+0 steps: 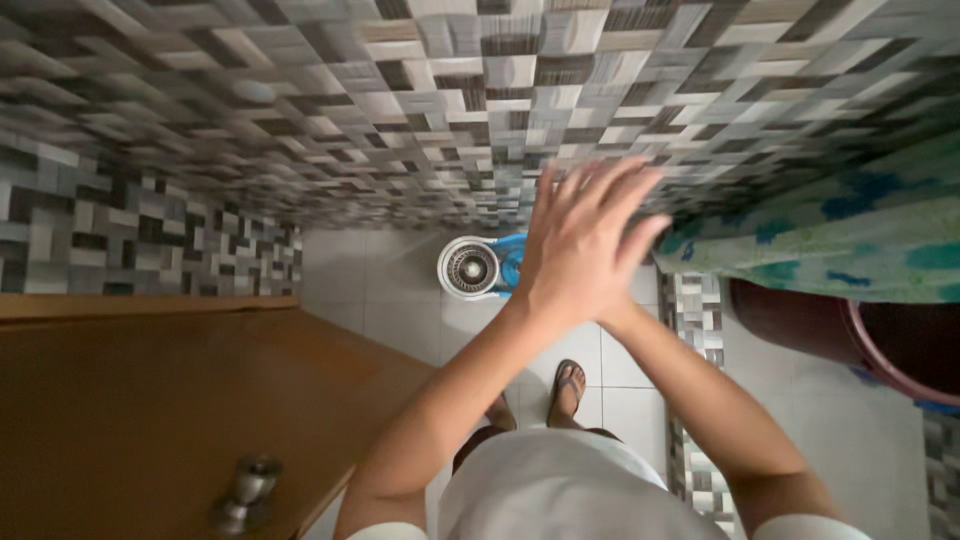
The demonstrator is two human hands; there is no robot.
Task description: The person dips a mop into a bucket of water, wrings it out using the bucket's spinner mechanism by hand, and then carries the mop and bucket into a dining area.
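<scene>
A wall (300, 110) of small rectangular mosaic tiles in grey, black, cream and brown fills the upper part of the view, its surface a busy patchwork. Below at left stands a smooth brown wooden door (150, 400) with a rounded metal knob (245, 492). At right hangs a green cloth (850, 235) printed with blue patches, above a dark maroon tub (850, 340) whose inside is too dark to make out. The floor (390, 300) is of plain pale square tiles. On it, close to the wall, sits a round white and blue mop bucket (480, 267) holding a ribbed metal spinner basket. The left hand (570, 260) and right hand (640, 235) are raised together in front of the bucket, palms pressed flat, fingers stretched out and slightly spread, holding nothing. A sandalled foot (568, 388) shows below.
</scene>
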